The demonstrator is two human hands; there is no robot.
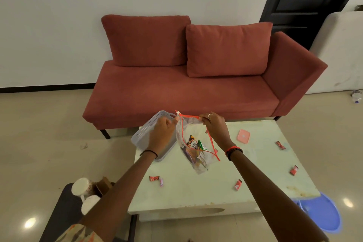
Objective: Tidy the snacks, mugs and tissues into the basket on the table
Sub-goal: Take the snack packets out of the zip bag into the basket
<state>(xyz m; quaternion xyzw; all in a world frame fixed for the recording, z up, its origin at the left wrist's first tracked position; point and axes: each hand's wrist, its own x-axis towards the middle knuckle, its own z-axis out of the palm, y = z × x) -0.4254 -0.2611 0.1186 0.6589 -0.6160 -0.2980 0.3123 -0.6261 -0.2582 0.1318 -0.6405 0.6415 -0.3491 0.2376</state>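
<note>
Both hands hold up a clear zip bag (196,155) with a red seal above the pale table (216,192). My left hand (163,133) pinches the bag's left top corner. My right hand (214,124) pinches the red rim on the right, and the mouth gapes between them. Snack packets (193,143) lie inside the bag. A grey perforated basket (145,133) sits on the table's far left corner, partly behind my left hand. Small red sweets lie loose on the table: one (153,178) near the front left, others (238,184) (294,170) (280,145) to the right.
A pink flat case (243,135) lies on the table's far side. Two white mugs (81,186) (89,203) and a brown box (104,184) stand on a dark stool at the lower left. A red sofa (196,92) is behind the table. A blue tub (322,214) sits on the floor to the right.
</note>
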